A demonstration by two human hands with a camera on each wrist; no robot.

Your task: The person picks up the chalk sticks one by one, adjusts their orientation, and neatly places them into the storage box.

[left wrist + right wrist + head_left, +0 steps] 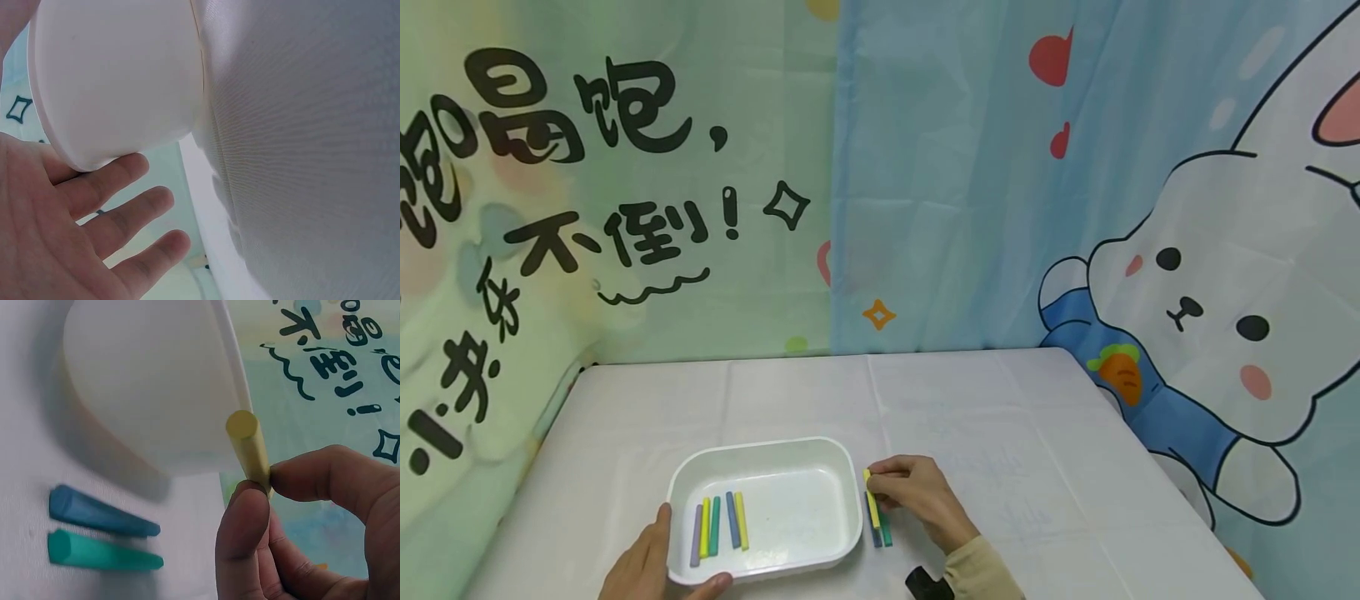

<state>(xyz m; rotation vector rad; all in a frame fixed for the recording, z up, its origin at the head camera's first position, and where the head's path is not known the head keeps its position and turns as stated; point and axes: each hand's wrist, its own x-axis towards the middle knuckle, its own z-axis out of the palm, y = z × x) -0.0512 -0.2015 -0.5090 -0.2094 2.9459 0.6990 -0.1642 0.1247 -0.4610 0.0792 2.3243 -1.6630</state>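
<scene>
Sticks of what looks like chalk lie in the left half of the white tray (pixel 805 518): we count 5, from the left a purple stick (pixel 696 536), a yellow stick (pixel 704 527), a green stick (pixel 714 525), then, past a gap, a blue stick (pixel 733 520) and another yellow stick (pixel 742 520). The tray sits on the worktop (pixel 1000 433). Our left hand (pixel 642 558) steadies its near left corner, fingers spread and fairly straight against the outside.

Our right hand (pixel 919 497) pinches a pale yellow stick (pixel 252 450) between thumb and fingers, just beyond the tray's right edge and clear of it. Near that hand, a dark blue stick (pixel 103 511) and a teal stick (pixel 105 551) lie side by side on the worktop, outside the tray.

If we are gathering the sticks into the tray, as it seems, we judge the job more than half done: 5 of the 8 we see are in, 1 is in our grasp but not yet placed, and 2 remain to be picked up.
</scene>
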